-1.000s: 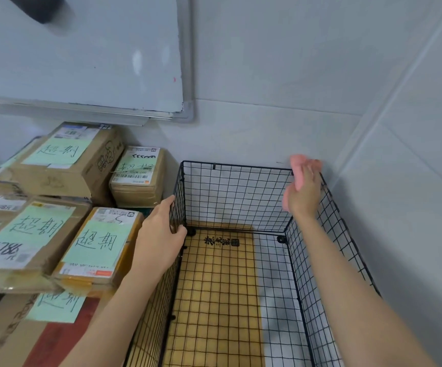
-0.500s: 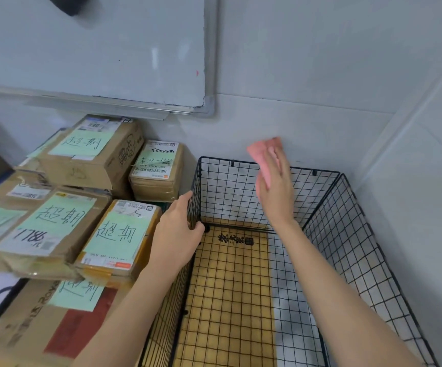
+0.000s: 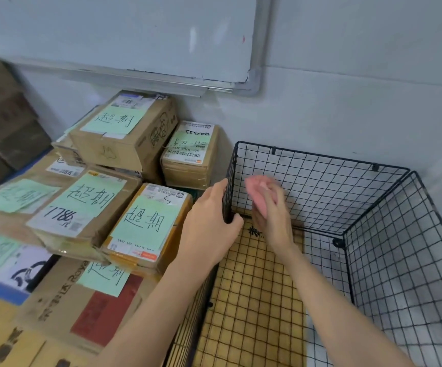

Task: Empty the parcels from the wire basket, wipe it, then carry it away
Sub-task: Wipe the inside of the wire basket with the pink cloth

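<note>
Evidently mid-wipe: pressing a pink cloth [image 3: 258, 189] against the back panel of the wire basket [image 3: 320, 156], inside, near its far left corner, with the right hand [image 3: 272, 218]; too blurred to tell fingers curled or flat. Clasping that corner's upright edge with the left hand [image 3: 209, 223], thumb and fingers wrapped round the wire. Emptied already, tucked against the walls, just beside the stacked parcels [image 3: 124, 144]. Risks: snagging cloth on wire clips, flexing the light panel, bumping the stack. Handwritten 超期 on green notes [image 3: 145, 221]; "ROYA" printed on a lower carton [image 3: 63, 295].
</note>
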Demonstrator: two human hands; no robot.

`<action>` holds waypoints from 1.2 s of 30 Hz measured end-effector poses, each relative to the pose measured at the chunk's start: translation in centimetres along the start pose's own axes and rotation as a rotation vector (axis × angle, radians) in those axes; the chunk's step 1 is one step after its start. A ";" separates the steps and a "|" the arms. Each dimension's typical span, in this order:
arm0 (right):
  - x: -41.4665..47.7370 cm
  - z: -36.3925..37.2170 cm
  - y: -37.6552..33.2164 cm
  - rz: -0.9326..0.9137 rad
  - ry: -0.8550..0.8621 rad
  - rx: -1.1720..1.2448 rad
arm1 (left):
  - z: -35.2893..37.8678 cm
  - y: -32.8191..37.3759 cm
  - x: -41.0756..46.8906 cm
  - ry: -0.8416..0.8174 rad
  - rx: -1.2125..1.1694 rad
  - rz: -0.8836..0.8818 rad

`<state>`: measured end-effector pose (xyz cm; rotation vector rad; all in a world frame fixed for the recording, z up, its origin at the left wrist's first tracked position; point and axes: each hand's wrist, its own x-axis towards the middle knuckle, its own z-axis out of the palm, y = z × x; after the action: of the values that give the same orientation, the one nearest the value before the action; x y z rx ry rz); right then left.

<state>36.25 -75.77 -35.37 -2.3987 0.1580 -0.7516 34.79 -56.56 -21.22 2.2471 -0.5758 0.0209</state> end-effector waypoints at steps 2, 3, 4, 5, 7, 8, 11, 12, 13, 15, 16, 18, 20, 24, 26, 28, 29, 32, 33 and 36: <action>2.4 -0.1 -2.2 -0.030 0.106 0.138 | 0.0 0.0 -0.1 0.001 -0.003 0.009; 3.5 0.0 -3.0 -0.042 0.157 0.162 | 0.0 0.0 -0.1 0.001 0.004 0.013; 4.5 0.2 -3.6 -0.059 0.205 0.143 | 0.0 0.0 -0.1 0.002 0.010 0.016; 5.3 0.6 -3.7 -0.082 0.237 0.104 | 0.0 0.0 -0.1 0.004 0.013 0.018; 6.2 1.6 -3.3 -0.090 0.213 0.069 | 0.1 0.0 0.0 0.008 0.018 0.015; 6.2 2.2 -3.0 -0.078 0.170 0.070 | 0.1 0.0 0.0 0.007 0.023 0.013; 4.5 4.0 -1.7 -0.103 0.082 -0.009 | 0.1 0.0 0.0 0.006 0.028 0.006; 3.6 4.6 -1.1 -0.100 0.063 -0.030 | 0.1 -0.1 0.0 0.007 0.031 0.005; 2.8 5.1 -0.5 -0.072 0.028 -0.033 | 0.2 -0.1 0.0 0.007 0.036 0.005; 1.1 5.9 0.6 -0.035 -0.067 -0.052 | 0.2 -0.1 0.0 0.017 0.043 0.012; 0.6 6.2 1.0 -0.033 -0.099 -0.065 | 0.2 -0.1 0.1 0.025 0.047 0.017; 0.2 6.5 1.2 -0.014 -0.120 -0.045 | 0.2 0.1 0.0 0.034 0.053 0.018; 0.3 6.6 1.1 0.013 -0.124 -0.032 | 0.2 0.2 0.0 0.030 0.061 0.007; -1.3 7.6 2.6 0.080 -0.291 -0.078 | 0.0 0.1 -0.1 0.007 0.062 -0.019; -3.0 8.1 3.5 0.220 -0.358 -0.058 | 0.0 0.2 -0.2 -0.012 0.060 -0.029; -3.6 8.3 3.7 0.247 -0.344 -0.047 | 0.1 0.2 -0.2 -0.002 0.060 -0.025; -3.4 8.0 3.4 0.233 -0.341 -0.037 | 0.1 0.2 -0.1 0.007 0.060 -0.025; -1.9 5.8 2.0 0.126 -0.192 0.045 | 0.0 0.3 -0.2 0.008 0.042 -0.033; -1.1 4.7 1.3 0.092 -0.097 0.081 | 0.0 0.3 -0.3 0.007 0.035 -0.030; 2.0 0.9 -1.1 0.074 0.209 0.170 | -0.1 0.4 -0.3 0.007 0.042 -0.022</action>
<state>38.33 -74.96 -34.39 -2.1408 0.2559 -0.9410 34.36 -56.63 -20.88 2.2927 -0.5520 0.0300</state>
